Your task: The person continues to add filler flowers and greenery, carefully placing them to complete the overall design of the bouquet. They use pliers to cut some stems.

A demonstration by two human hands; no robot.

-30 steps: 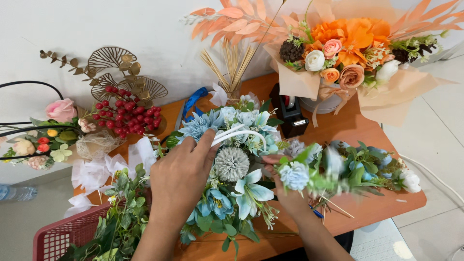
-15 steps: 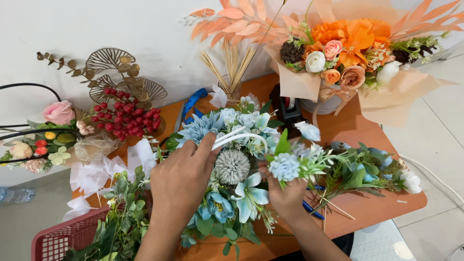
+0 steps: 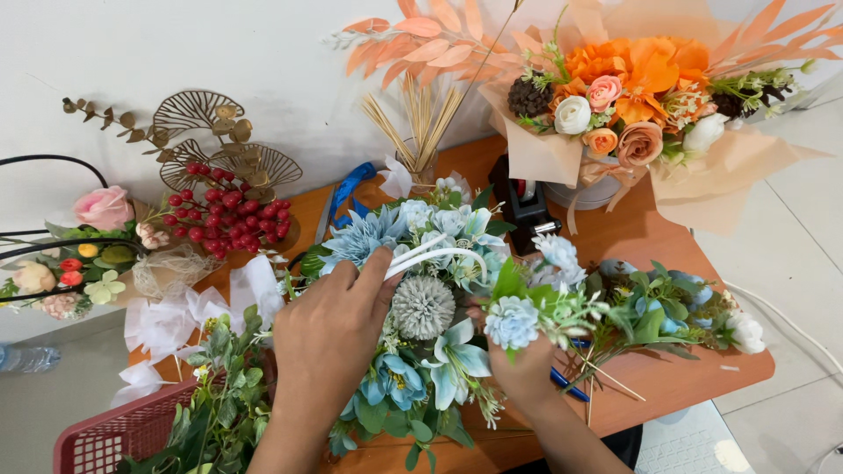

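Your left hand (image 3: 329,338) lies over the left half of the blue flower arrangement (image 3: 421,333), fingers curled, with the thumb and forefinger pinching the white handle loop (image 3: 435,254) that arches across its top. Your right hand (image 3: 525,377) is closed around the stem of a pale blue flower sprig (image 3: 518,318), holding it against the right edge of the arrangement, just beside the grey pompom bloom (image 3: 422,306) at its middle. The sprig's green leaves touch the arrangement's white and blue lilies.

The arrangement sits on the orange-brown table (image 3: 667,377), at its near middle. Right of the arrangement a loose bunch of blue and white flowers (image 3: 667,316) lies on its side on the table, its stems pointing back toward your right hand. Behind the arrangement stands a black glue gun (image 3: 525,211), and beyond that, at the far right, an orange and peach bouquet (image 3: 637,96) in tan wrapping paper. Straight behind the arrangement is a small glass of tan reeds (image 3: 420,132). To the left of the arrangement sit a cluster of red berries (image 3: 224,219) with gold fan leaves (image 3: 198,110), white ribbon bows (image 3: 189,312), and a red plastic basket (image 3: 114,434) of greenery at the near left corner.
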